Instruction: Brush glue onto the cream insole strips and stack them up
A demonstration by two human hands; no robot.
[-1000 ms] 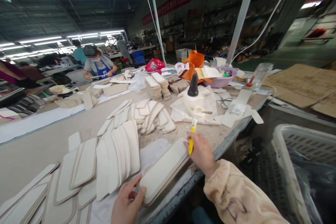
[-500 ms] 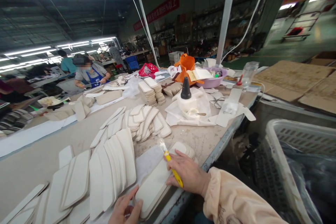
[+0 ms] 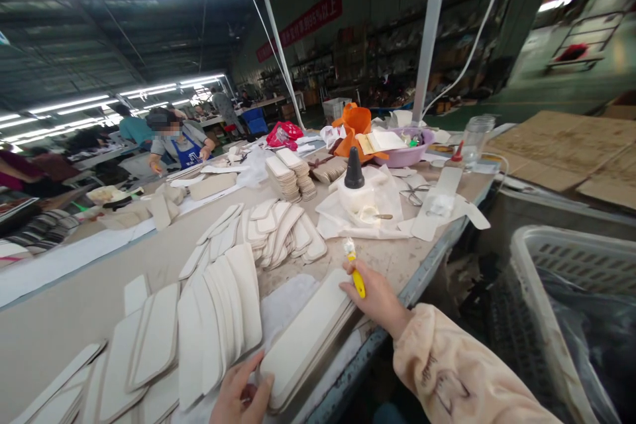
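My right hand (image 3: 373,297) grips a small yellow-handled brush (image 3: 354,271), bristles pointing up, and rests against the far end of a stack of long cream pieces (image 3: 304,336) at the table's near edge. My left hand (image 3: 239,392) curls its fingers round the stack's near end at the bottom of the view. To the left lies a fanned row of cream pieces (image 3: 218,315).
A glue pot with a black cone top (image 3: 354,175) sits on white paper behind. Further piles of pieces (image 3: 278,228), scissors (image 3: 416,193), a purple basin (image 3: 407,154) and a jar (image 3: 473,138) stand beyond. A white plastic crate (image 3: 556,291) is right. A person in a blue apron (image 3: 179,139) works opposite.
My right hand swung the brush over the stack's top half a second ago, then drew back to the stack's far end with bristles up. My left hand stayed on the near end.
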